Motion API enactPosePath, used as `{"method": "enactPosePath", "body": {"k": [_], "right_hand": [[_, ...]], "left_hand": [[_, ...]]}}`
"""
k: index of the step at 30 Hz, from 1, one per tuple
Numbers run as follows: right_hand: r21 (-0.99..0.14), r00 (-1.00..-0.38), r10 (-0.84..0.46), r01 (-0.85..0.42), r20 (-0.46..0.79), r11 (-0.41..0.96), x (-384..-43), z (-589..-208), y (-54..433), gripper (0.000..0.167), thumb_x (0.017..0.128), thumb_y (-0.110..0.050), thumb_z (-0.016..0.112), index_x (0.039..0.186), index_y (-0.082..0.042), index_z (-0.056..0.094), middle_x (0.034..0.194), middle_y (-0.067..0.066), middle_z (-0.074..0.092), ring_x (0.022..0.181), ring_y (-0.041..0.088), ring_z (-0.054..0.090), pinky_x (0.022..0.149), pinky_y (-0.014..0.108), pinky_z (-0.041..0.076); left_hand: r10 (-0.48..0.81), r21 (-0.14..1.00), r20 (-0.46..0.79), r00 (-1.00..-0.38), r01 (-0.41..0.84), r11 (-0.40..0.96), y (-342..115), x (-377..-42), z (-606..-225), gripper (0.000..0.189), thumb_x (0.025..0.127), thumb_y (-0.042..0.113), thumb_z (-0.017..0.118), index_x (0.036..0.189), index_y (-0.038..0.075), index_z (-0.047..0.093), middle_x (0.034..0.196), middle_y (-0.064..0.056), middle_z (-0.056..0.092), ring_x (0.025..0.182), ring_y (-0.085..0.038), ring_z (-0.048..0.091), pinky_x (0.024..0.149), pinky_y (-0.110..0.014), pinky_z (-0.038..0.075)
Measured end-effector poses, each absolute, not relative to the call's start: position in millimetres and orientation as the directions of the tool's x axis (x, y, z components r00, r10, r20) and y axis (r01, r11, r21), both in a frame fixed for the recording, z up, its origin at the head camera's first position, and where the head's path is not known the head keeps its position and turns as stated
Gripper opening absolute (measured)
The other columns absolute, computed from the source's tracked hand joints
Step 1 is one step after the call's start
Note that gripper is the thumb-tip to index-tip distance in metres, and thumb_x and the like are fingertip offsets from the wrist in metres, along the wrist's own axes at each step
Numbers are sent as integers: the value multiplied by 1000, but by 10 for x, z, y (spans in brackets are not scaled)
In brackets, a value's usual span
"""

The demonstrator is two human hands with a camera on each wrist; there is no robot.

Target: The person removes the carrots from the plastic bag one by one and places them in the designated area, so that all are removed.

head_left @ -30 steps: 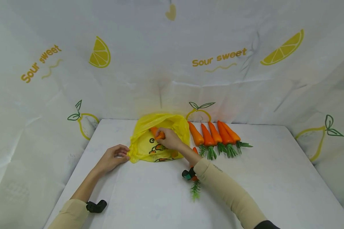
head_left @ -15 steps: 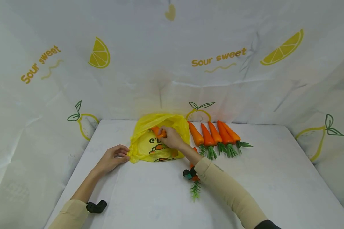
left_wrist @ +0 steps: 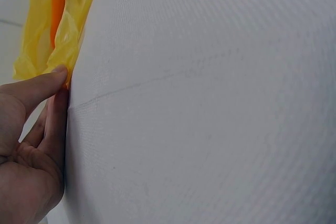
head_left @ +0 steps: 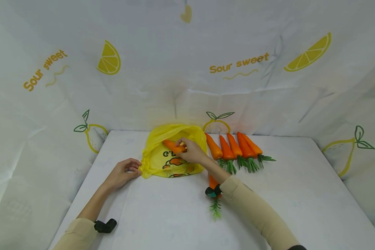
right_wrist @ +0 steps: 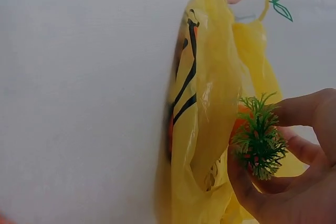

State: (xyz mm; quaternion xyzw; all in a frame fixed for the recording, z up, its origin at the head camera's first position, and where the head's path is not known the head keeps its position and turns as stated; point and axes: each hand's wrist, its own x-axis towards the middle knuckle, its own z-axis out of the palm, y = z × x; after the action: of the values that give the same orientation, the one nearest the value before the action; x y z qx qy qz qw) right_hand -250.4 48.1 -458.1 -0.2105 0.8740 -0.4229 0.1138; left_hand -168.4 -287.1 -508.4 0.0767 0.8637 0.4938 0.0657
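Note:
A yellow plastic bag point(head_left: 151, 161) with printed carrots and letters lies on the table, its mouth spread toward me. My left hand point(head_left: 121, 173) pinches the bag's near left corner between thumb and fingers, low against the tabletop. In the right wrist view, my right hand point(right_wrist: 310, 145) grips an orange toy carrot by its thick end, the feathery green top point(right_wrist: 260, 140) sticking out toward the camera. From the head, that carrot point(head_left: 172, 146) lies across the bag's mouth with its thin end pointing left, and my right hand point(head_left: 190, 151) is over the bag's right half.
Several orange carrots point(head_left: 227, 147) with green tops lie in a row right of the bag, near the table's back edge. Another carrot point(head_left: 213, 180) lies nearer, partly hidden under my right forearm. A white printed sheet point(head_left: 187, 100) hangs behind the white table point(head_left: 162, 215).
My right hand and forearm have shifted slightly right and toward me, and more of the held carrot shows in the bag's mouth. The left hand has stayed on the bag's corner.

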Motion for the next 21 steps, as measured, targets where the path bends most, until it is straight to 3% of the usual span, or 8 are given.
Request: {"method": "enactPosePath", "body": {"k": [10,14,21], "right_hand": [[-795,-867,-498,-298,-7,528,-2366,-4470,716,33,102,-13,69,135,-9,67,135,17,70,105,30,69,77,31,58],[-794,-854,-520,-330,21,510,-2320,-4435,818,38,101,-14,69,138,-5,67,137,17,71,116,32,68,87,37,61],[-801,-835,-549,-351,33,485,-2197,-4298,1019,39,102,-13,67,141,-4,66,142,18,69,122,37,69,103,50,61]], "left_hand": [[196,858,-37,-980,69,508,-2871,-1688,-5083,33,98,13,81,126,1,68,117,-18,74,95,-9,70,85,-16,56],[193,858,-38,-980,67,510,-2869,-1685,-5083,33,98,12,81,126,1,68,116,-18,74,95,-8,70,85,-16,56],[193,854,-39,-980,68,516,-2865,-1680,-5082,34,98,13,81,127,0,67,117,-18,74,95,-9,70,85,-15,56]]}}
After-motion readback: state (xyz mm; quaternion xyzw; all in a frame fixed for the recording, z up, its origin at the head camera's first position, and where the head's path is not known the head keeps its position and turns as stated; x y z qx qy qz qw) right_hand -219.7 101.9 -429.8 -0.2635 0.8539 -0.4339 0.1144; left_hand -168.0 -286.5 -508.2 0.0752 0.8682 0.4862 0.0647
